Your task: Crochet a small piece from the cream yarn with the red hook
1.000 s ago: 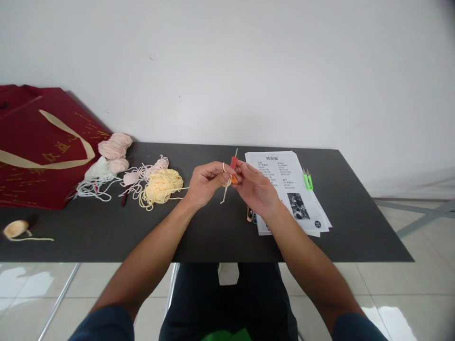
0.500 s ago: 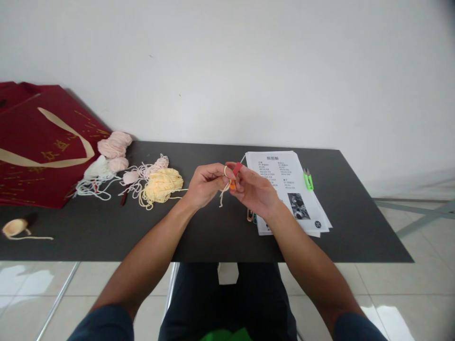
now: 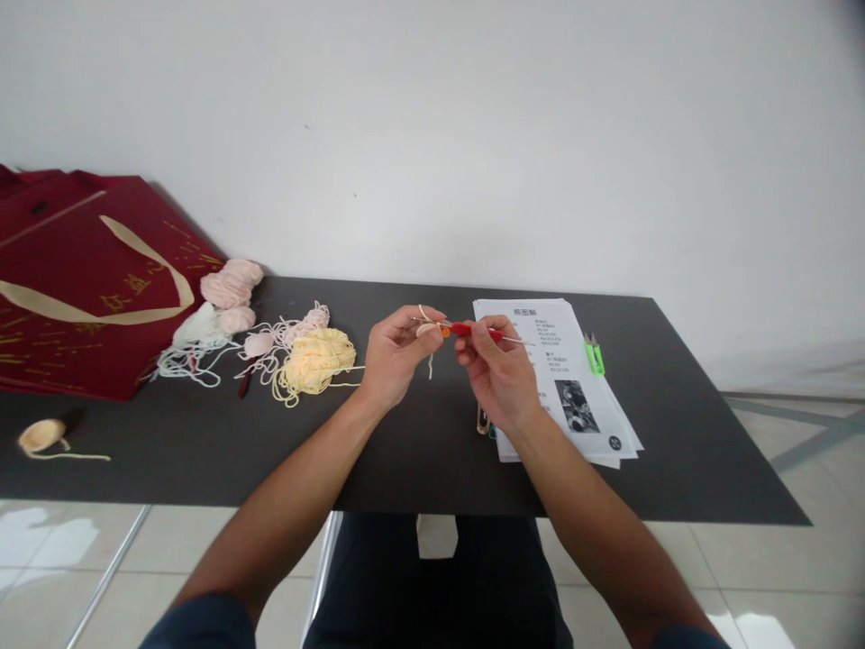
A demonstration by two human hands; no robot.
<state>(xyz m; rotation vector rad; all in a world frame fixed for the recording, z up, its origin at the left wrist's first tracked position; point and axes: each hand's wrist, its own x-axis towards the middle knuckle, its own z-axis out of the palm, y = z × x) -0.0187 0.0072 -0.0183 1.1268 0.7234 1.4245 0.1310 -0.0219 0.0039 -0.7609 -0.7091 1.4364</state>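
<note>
the right hand (image 3: pixel 504 365) grips the red-handled hook (image 3: pixel 462 330), now swung nearly level. its shaft reaches the pale yarn (image 3: pixel 431 365) pinched in the left hand (image 3: pixel 397 356) above the table (image 3: pixel 419 460), so the two seem engaged

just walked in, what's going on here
A person's right hand holds a red-handled tool like a crochet hook, one end reaching the left hand, which pinches pale yarn with a tail hanging down. A yellow yarn ball lies left of the hands on the dark table; printed sheets lie to the right.
</note>
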